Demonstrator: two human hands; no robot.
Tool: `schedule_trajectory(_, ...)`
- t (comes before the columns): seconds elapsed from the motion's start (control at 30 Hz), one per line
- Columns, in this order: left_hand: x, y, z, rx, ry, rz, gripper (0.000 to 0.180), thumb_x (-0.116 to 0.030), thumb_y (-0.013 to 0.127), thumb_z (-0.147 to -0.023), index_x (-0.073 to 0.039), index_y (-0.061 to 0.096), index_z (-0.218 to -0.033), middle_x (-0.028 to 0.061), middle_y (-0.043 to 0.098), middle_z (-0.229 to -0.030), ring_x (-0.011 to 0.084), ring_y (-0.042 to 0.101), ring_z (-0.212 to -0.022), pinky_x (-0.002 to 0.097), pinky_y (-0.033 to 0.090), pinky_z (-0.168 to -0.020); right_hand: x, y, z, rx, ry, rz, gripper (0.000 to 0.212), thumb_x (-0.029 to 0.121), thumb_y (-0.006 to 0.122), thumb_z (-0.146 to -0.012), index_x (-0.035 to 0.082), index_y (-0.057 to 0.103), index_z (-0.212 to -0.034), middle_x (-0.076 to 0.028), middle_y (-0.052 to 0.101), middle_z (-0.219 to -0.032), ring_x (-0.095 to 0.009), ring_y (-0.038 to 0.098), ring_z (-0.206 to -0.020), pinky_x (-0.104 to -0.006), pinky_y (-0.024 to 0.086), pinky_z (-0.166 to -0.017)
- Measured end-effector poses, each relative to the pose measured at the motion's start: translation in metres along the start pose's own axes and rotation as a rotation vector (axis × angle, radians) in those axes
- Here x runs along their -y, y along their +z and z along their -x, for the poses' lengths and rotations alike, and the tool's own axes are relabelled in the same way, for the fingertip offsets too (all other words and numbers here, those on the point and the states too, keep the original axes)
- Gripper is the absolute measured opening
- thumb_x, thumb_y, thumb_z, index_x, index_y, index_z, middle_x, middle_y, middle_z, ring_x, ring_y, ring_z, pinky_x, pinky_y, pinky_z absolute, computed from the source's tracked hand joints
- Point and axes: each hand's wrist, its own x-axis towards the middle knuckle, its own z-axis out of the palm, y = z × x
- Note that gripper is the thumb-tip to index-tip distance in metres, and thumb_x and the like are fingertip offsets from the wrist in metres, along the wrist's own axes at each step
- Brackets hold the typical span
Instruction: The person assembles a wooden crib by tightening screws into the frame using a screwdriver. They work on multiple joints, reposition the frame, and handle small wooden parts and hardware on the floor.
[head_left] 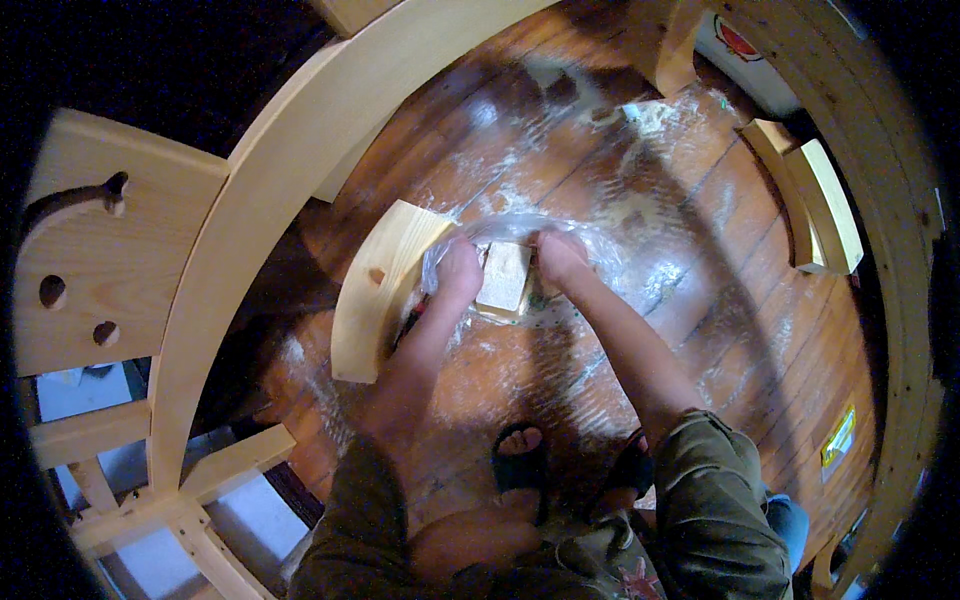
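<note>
A clear plastic bag (pixel 515 226) lies spread low over the floor in front of me. My left hand (pixel 459 270) is closed on its left side, fingers curled. My right hand (pixel 561 257) is closed on the bag's right side. Between my hands sits a whitish rectangular block (pixel 506 275), a flat pale face turned up; I cannot tell whether it is inside the bag or on it. Close to the left of my left hand stands a curved pale wooden piece (pixel 383 292) with a darker mark on its face.
Pale dust streaks the brown plank floor (pixel 735 330). Large curved wooden framing (pixel 265 190) runs along the left and top. Two curved wood pieces (pixel 822 205) lie at the right, and a yellow-edged packet (pixel 838 440) is below them. My sandalled feet (pixel 520 460) are near.
</note>
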Motion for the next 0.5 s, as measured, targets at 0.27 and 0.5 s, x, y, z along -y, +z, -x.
schedule_trajectory(0.27, 0.005, -0.017, 0.004, 0.094, -0.011, -0.032, 0.020, -0.012, 0.051, -0.074, 0.004, 0.057, -0.084, 0.0243, 0.058, -0.077, 0.0372, 0.058, -0.074, 0.0453, 0.045, -0.067, -0.011, -0.013, -0.007, -0.230, 0.182, -0.348, 0.029, 0.019, 0.058, -0.070, 0.011, 0.059, -0.098, -0.017, 0.058, -0.095, -0.031, 0.056, -0.092, -0.0396, 0.044, -0.079)
schedule_trajectory(0.5, -0.021, -0.032, -0.009, 0.212, -0.026, -0.009, 0.027, -0.020, 0.054, -0.076, 0.005, 0.056, -0.083, 0.0264, 0.058, -0.082, 0.0376, 0.057, -0.078, 0.0436, 0.046, -0.067, 0.029, -0.041, 0.016, 0.142, -0.058, 0.026, 0.030, 0.021, 0.060, -0.066, 0.008, 0.058, -0.094, -0.014, 0.059, -0.095, -0.030, 0.057, -0.089, -0.0391, 0.045, -0.077)
